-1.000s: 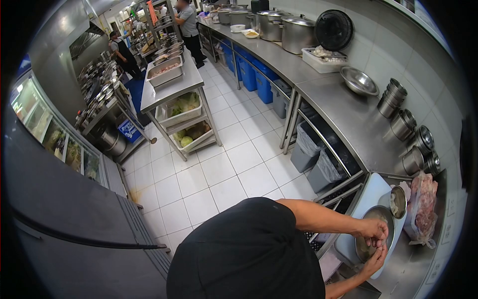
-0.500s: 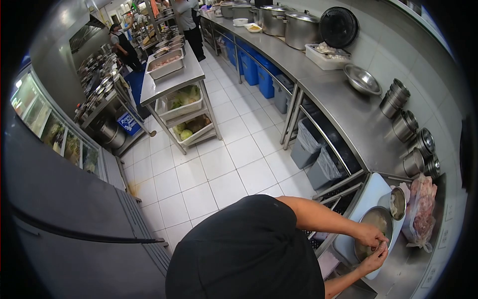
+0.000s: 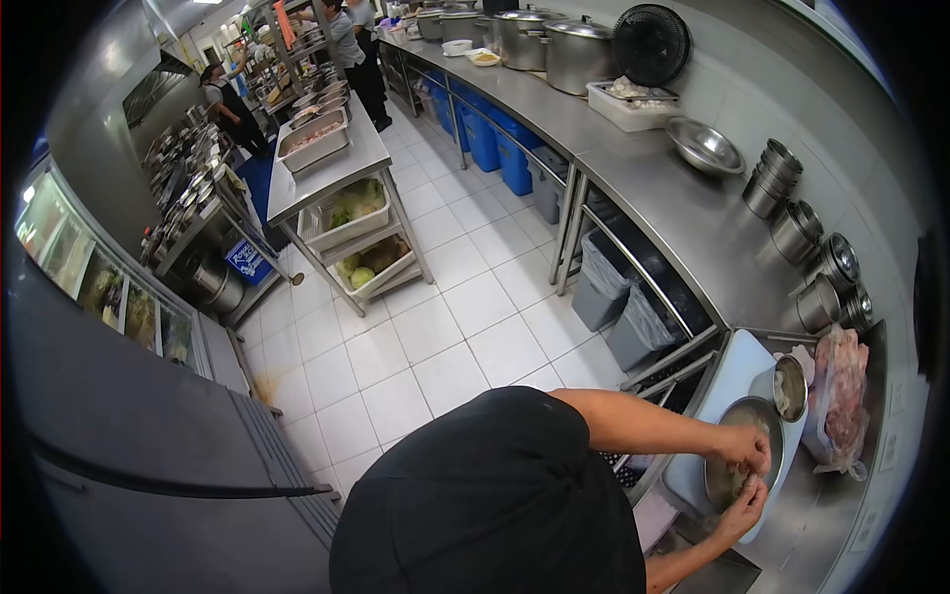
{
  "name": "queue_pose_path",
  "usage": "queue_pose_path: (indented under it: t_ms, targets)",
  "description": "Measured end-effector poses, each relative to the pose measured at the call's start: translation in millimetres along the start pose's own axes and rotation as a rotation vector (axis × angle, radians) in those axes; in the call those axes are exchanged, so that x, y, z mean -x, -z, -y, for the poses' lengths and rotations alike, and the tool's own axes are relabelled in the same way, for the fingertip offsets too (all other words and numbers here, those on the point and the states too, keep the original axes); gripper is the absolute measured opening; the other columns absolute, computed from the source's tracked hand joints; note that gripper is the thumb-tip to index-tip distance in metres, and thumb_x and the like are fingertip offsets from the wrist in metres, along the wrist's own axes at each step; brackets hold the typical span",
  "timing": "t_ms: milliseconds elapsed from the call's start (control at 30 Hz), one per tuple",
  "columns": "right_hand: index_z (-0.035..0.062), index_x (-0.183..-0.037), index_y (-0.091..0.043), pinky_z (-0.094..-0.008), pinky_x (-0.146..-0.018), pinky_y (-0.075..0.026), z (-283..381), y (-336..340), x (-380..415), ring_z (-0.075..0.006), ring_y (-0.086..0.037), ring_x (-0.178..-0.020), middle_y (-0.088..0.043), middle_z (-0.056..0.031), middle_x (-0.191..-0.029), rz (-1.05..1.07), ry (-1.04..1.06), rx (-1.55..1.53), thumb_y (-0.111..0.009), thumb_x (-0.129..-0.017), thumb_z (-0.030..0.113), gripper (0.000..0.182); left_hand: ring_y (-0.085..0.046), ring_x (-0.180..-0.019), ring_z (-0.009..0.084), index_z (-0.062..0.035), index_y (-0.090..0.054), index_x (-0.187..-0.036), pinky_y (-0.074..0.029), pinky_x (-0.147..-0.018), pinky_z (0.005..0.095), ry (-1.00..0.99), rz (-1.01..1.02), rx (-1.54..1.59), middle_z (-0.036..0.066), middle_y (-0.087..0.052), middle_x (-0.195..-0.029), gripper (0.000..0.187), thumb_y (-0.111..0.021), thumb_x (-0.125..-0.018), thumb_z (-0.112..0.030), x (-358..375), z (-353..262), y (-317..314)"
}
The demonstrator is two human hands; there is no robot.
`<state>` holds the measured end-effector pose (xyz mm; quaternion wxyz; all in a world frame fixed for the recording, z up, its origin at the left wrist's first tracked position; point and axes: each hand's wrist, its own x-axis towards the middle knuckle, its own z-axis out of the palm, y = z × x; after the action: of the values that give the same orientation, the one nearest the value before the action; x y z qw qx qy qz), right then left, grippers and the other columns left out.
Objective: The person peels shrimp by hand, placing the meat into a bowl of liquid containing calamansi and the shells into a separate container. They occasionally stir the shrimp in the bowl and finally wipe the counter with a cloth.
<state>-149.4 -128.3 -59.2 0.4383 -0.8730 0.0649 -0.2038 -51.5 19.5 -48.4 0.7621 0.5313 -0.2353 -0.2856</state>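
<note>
My left hand (image 3: 744,447) is over a large metal bowl (image 3: 763,409), fingertips pinched together. Just below it in the head view, my right hand (image 3: 746,505) is also closed at the fingertips, near the bowl's edge. Whatever the fingers hold is too small to make out. Cloudy liquid or food shows inside the bowl, which rests on a light blue board (image 3: 734,374). A smaller metal bowl (image 3: 790,388) with pale pieces stands beside it. Clear plastic wraps raw pink meat (image 3: 843,386) at the far right.
A steel counter (image 3: 658,208) carries stacked metal containers (image 3: 772,180), a wide bowl (image 3: 705,147) and large pots. Grey bins (image 3: 601,282) stand underneath. A shelved trolley (image 3: 371,158) holds trays and vegetables. People (image 3: 233,107) stand at the back.
My fingertips, close together before, are slightly farther apart over the bowl. The camera view has shifted a little. A person at the back has raised an arm.
</note>
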Motion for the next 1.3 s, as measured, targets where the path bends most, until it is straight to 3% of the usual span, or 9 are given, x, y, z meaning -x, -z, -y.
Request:
queue_pose_path:
  t_ms: [133,233,300,367,467,733,933,1100,1300]
  targets:
    - [-0.0046,-0.111,-0.061,-0.0288,-0.085,-0.047,0,-2,4,-0.0158,-0.059,-0.092,-0.064,-0.0117,-0.1,0.005,0.059,-0.169,-0.051,-0.102,0.024,0.031,-0.066,-0.08,0.016,-0.0032,-0.07,-0.095,-0.053,-0.071,0.0307,-0.148,0.085,-0.28,0.007,-0.07,-0.085,0.024,-0.071,-0.082,-0.023,-17,11,6]
    - [-0.0021,-0.112,-0.065,-0.0343,-0.09,-0.047,20,-2,13,-0.0231,-0.062,-0.1,-0.067,-0.0143,-0.109,-0.066,-0.131,0.008,-0.057,-0.097,0.026,0.033,-0.066,-0.094,0.0255,-0.0089,-0.071,-0.099,-0.051,-0.085,0.0372,-0.225,-0.009,-0.54,0.01,-0.07,-0.1,0.022,-0.068,-0.086,-0.026,-24,29,7]
    - [0.0003,-0.105,-0.067,-0.0354,-0.089,-0.048,33,-2,22,-0.0263,-0.063,-0.097,-0.067,-0.0146,-0.105,-0.076,-0.11,0.044,-0.059,-0.096,0.023,0.026,-0.065,-0.087,0.0159,-0.0126,-0.068,-0.107,-0.054,-0.074,0.0328,0.085,0.069,-0.201,0.003,-0.069,-0.096,0.024,-0.065,-0.09,-0.03,-14,16,6]
    - [-0.0002,-0.098,-0.065,-0.0352,-0.078,-0.049,42,6,27,-0.0291,-0.063,-0.084,-0.065,-0.0173,-0.093,-0.129,0.033,0.053,-0.059,-0.094,0.017,0.019,-0.064,-0.084,0.0116,-0.0097,-0.066,-0.108,-0.053,-0.067,0.0279,0.107,0.088,-0.129,0.002,-0.069,-0.096,0.028,-0.066,-0.091,-0.033,-7,-8,0]
    - [0.0001,-0.1,-0.067,-0.0307,-0.074,-0.049,51,36,50,-0.024,-0.063,-0.078,-0.067,-0.0127,-0.089,-0.252,-0.105,0.004,-0.061,-0.092,0.013,0.017,-0.064,-0.072,0.0099,-0.0079,-0.066,-0.106,-0.05,-0.057,0.0245,0.102,0.038,-0.231,0.001,-0.068,-0.091,0.024,-0.071,-0.089,-0.024,-19,-18,0]
    - [0.0022,-0.117,-0.067,-0.0276,-0.078,-0.045,-5,87,127,-0.0197,-0.058,-0.084,-0.062,-0.0084,-0.092,-0.184,-0.475,0.287,-0.064,-0.089,0.013,0.029,-0.066,-0.082,0.0125,-0.0026,-0.059,-0.112,-0.051,-0.069,0.0241,0.107,0.095,-0.109,0.007,-0.07,-0.099,0.027,-0.066,-0.093,-0.02,-58,-63,11]
    - [0.0017,-0.111,-0.068,-0.031,-0.084,-0.049,-39,78,136,-0.0251,-0.063,-0.089,-0.067,-0.0118,-0.104,-0.398,-0.111,0.697,-0.066,-0.09,0.017,0.027,-0.065,-0.086,0.0123,-0.0046,-0.06,-0.108,-0.05,-0.069,0.0229,0.163,0.154,-0.162,0.004,-0.068,-0.096,0.024,-0.067,-0.093,-0.022,-51,-56,-5]
    - [0.0017,-0.114,-0.063,-0.0282,-0.075,-0.051,22,60,80,-0.0145,-0.064,-0.082,-0.069,-0.0109,-0.092,-0.544,-0.217,-0.121,-0.063,-0.093,0.015,0.025,-0.065,-0.086,0.013,-0.0063,-0.061,-0.103,-0.049,-0.065,0.0229,0.246,0.281,0.118,0.002,-0.066,-0.093,0.018,-0.068,-0.092,-0.019,-41,-42,-22]
    - [0.0002,-0.109,-0.062,-0.0257,-0.066,-0.049,67,44,31,-0.01,-0.061,-0.071,-0.069,-0.0081,-0.08,-0.457,-0.166,-0.298,-0.06,-0.093,0.011,0.02,-0.064,-0.086,0.0122,-0.0064,-0.061,-0.103,-0.048,-0.065,0.0223,0.205,0.355,0.124,0.003,-0.067,-0.093,0.016,-0.068,-0.091,-0.015,-21,-36,-45]
